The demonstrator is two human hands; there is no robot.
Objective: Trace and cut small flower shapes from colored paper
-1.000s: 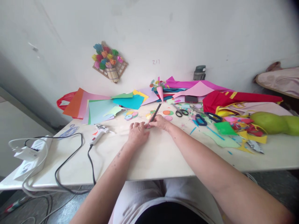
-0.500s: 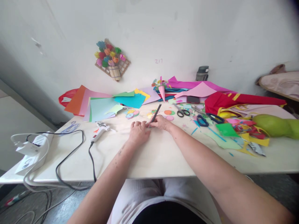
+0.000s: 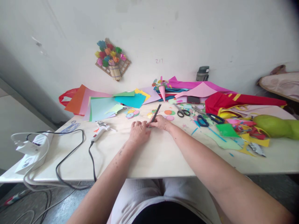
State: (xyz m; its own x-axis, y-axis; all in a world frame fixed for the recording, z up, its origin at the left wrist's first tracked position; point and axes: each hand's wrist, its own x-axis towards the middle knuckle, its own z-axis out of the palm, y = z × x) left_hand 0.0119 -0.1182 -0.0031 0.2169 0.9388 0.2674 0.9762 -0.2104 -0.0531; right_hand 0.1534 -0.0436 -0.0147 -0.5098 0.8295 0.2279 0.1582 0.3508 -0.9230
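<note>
My right hand [image 3: 160, 122] is closed around a slim black pen [image 3: 156, 112], which slants up and away with its lower end down between my hands. Beside it, my left hand [image 3: 139, 132] rests palm down on the table with fingers bent and pressed together at the pen's lower end. Whatever lies under those fingertips is hidden. Just beyond my hands are small paper flower pieces [image 3: 153, 112] and round paper cut-outs [image 3: 169, 114] in orange, green and pink.
A white glue gun [image 3: 100, 132] with a black cord lies to the left, near a power strip [image 3: 35, 152]. Black-handled scissors [image 3: 183, 112], blue-handled scissors [image 3: 202, 120] and paper scraps [image 3: 251, 127] lie right. Coloured sheets [image 3: 102, 107] and a pink paper cone [image 3: 162, 92] stand along the wall.
</note>
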